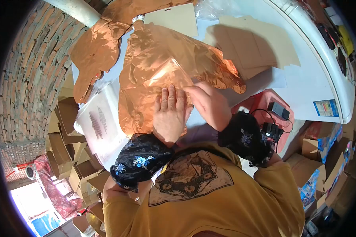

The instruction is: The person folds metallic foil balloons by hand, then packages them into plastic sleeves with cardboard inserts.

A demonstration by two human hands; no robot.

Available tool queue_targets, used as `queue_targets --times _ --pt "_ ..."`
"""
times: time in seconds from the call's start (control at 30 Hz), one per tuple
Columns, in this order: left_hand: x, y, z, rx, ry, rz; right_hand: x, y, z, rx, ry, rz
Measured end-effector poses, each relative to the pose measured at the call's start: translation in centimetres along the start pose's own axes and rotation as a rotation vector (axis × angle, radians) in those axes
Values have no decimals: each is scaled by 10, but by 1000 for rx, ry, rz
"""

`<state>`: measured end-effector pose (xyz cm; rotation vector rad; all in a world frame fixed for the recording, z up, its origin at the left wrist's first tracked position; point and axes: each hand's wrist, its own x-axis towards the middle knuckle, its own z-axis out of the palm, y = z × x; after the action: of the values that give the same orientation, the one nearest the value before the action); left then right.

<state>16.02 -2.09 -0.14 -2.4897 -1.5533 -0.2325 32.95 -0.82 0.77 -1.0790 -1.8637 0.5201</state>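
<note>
A flat, uninflated copper-coloured foil balloon [146, 63] lies creased across the white table in front of me. My left hand [170, 114] rests flat on its near part, fingers straight and pointing away from me. Just to the right, my right hand [210, 103] has its fingers drawn together at the foil's edge, seemingly pinching it; the thumb is partly hidden. More copper foil [97, 51] with a rounded outline lies to the left. Below that, clear plastic bags [97, 118] with printed text are stacked close to my left sleeve.
A beige card [174, 19] with a hang hole lies at the back, and brown sheets [241, 45] sit at the right. A red tray [265, 98] holds a black adapter [279, 110] and cable. Cardboard boxes [69, 114] stand left, by a brick wall [31, 79].
</note>
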Motion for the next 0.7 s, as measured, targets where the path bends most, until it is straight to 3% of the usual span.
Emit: queue_targets --times 0.07,0.3,0.47,0.6,0.7 --pt "0 0 3 -10 22 -10 13 8 15 -3 22 -92" --pt "-5 2 12 -156 67 -72 17 22 38 -39 -36 20" --pt "1 -12 1 -288 33 -97 17 23 39 -197 -60 -56" --pt "29 -46 -1 -153 102 -22 17 21 38 -254 -81 -83" --pt "46 -70 24 -54 31 23 18 19 37 -303 -87 -106"
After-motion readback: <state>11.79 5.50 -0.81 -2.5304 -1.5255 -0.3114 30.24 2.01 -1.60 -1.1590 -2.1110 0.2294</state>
